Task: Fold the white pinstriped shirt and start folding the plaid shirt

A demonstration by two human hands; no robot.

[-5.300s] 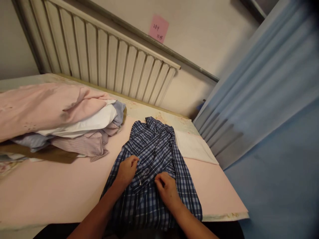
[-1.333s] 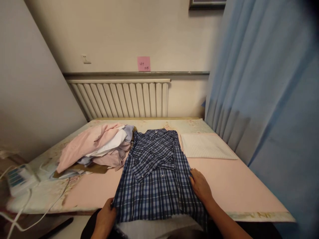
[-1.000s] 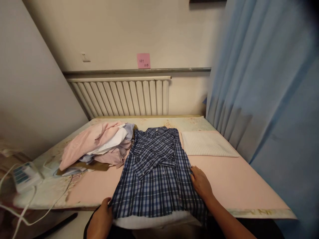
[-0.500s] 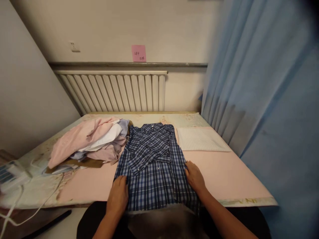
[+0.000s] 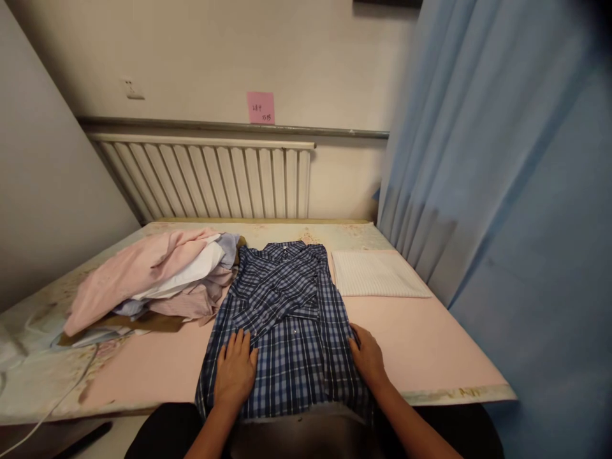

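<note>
A dark blue plaid shirt [image 5: 287, 312] lies lengthwise on the pink pad [image 5: 421, 344], collar toward the radiator, sleeves folded across its upper half. My left hand [image 5: 235, 373] rests flat on the shirt's lower left part, fingers stretched out. At the shirt's lower right edge my right hand [image 5: 367, 358] presses down, its fingers curled over the fabric's side.
A heap of pink, white and pale blue clothes [image 5: 153, 277] lies left of the shirt. A folded white cloth [image 5: 375, 274] sits to its right. A white radiator [image 5: 205, 175] runs behind the table; a blue curtain [image 5: 502, 191] hangs at right. A white cable [image 5: 57, 401] trails at front left.
My left hand came up from the table's front edge onto the shirt's lower left and slid forward. The shirt's hem, hanging over the edge before, now lies nearer the table top. The view shifted slightly.
</note>
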